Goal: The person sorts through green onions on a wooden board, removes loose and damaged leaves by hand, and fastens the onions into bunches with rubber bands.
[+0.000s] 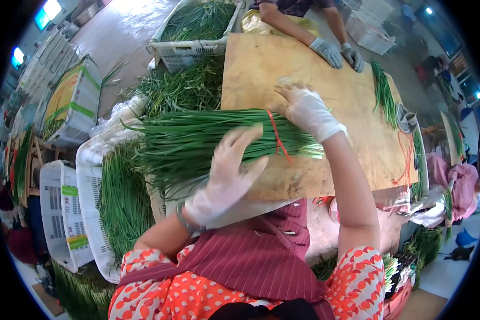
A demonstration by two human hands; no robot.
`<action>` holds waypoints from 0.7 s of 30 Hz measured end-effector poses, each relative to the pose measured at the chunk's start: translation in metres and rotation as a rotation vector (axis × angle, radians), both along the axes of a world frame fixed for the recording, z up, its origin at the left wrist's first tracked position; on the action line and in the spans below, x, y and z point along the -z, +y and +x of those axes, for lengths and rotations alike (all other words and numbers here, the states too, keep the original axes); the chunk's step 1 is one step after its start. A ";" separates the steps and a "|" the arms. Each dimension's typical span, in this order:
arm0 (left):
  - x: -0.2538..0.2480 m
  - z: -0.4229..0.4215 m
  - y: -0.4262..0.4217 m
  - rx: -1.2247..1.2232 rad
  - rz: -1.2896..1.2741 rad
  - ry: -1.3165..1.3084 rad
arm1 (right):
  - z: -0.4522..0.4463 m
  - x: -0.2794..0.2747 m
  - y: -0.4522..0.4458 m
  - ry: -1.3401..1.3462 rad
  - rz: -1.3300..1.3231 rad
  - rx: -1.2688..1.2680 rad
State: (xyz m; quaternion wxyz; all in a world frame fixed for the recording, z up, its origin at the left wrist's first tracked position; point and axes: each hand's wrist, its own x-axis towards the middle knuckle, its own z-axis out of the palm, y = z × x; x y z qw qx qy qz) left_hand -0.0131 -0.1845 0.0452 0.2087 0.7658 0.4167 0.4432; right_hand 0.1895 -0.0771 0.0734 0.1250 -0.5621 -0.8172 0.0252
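A large bundle of long green stalks [197, 130] lies crosswise on a wooden board [282, 58], its pale ends to the right. A red tie [277, 133] goes around it near those ends. My left hand [226, 173], in a thin whitish glove and blurred, is over the near side of the leaves with its fingers apart. At the tied end, my right hand [305, 111], gloved too, has its fingers spread over the far edge of the bundle. Neither hand is closed on anything.
Across the board are a co-worker's gloved hands [336, 55] beside a small bunch of stalks [383, 93]. Red ties [408, 154] hang at the board's right edge. Crates of greens stand at the left [90, 202] and far side [189, 53].
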 end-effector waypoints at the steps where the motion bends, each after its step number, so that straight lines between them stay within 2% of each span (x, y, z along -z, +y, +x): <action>1: 0.011 0.006 -0.015 0.099 -0.194 -0.261 | -0.006 0.000 0.009 0.021 0.101 -0.090; 2: 0.038 0.009 -0.023 0.184 -0.543 -0.221 | -0.015 0.003 0.018 0.020 0.119 -0.091; 3: 0.025 0.024 -0.032 0.193 -1.069 -0.557 | -0.027 0.008 0.030 -0.015 -0.201 -0.075; 4: 0.036 0.024 -0.023 0.264 -1.159 -0.635 | -0.037 0.006 0.041 -0.053 -0.517 -0.058; 5: 0.047 0.025 -0.014 0.329 -1.254 -0.707 | -0.042 0.001 0.040 -0.077 -0.668 -0.062; 7: 0.069 0.027 0.008 0.470 -1.568 -1.348 | -0.045 0.000 0.036 -0.048 -0.877 -0.099; 8: 0.067 0.028 0.009 0.478 -1.562 -1.343 | -0.044 -0.006 0.026 -0.049 -0.867 -0.096; 10: 0.068 0.029 0.003 0.335 -1.310 -1.264 | -0.040 -0.023 -0.003 -0.012 -0.688 -0.232; 12: 0.086 0.020 0.009 0.410 -1.270 -1.260 | -0.039 -0.037 -0.026 0.043 -0.576 -0.221; 14: 0.082 0.013 0.016 0.353 -0.836 -0.850 | -0.035 -0.053 -0.041 0.095 -0.467 -0.209; 15: 0.075 0.010 0.022 0.359 -0.840 -0.845 | -0.032 -0.061 -0.048 0.249 -0.375 -0.209; 16: 0.056 0.009 0.031 0.325 -0.674 -0.755 | -0.029 -0.065 -0.054 0.402 -0.283 -0.209; 17: 0.032 0.007 0.039 0.290 -0.513 -0.660 | -0.029 -0.067 -0.057 0.410 -0.285 -0.200; 19: -0.022 0.011 0.046 0.317 -0.310 -0.670 | -0.029 -0.072 -0.057 1.047 -0.060 -0.329; 21: -0.072 0.017 0.051 0.387 -0.261 -0.787 | -0.025 -0.097 -0.059 1.108 0.022 -0.365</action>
